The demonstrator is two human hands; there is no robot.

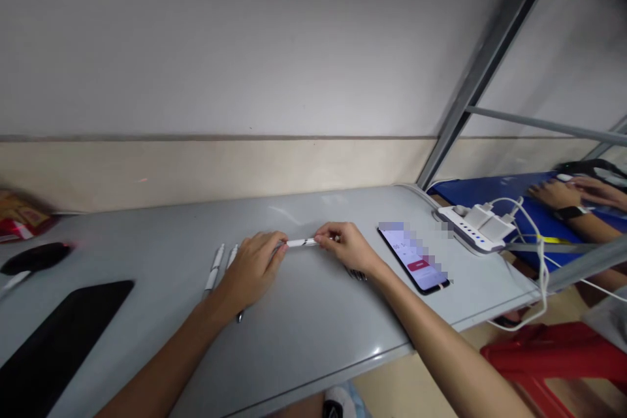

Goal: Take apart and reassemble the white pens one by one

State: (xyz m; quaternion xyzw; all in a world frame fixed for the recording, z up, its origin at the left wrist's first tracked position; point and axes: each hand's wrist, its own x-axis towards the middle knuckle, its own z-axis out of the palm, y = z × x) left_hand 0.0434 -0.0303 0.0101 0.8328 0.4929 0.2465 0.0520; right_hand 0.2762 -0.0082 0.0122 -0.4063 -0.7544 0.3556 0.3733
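A white pen (300, 243) lies level between my two hands, just above the grey table. My left hand (257, 268) pinches its left end, and the fingers of my right hand (347, 247) are closed on its right end. Beside my left hand lies a white pen (214, 269), with another white pen (232, 255) partly hidden behind the hand. A dark tip (240, 317) pokes out below my left wrist. Under my right wrist show several small, shiny metallic pieces (357, 274), mostly covered, so their kind is unclear.
A lit phone (414, 261) lies right of my right hand, near a white power strip (470, 230) with chargers and cables. At left are a black mat (68, 346), a black mouse-like object (36, 258) and a red packet (22, 215). Another person's hands (563, 194) rest beyond the metal frame.
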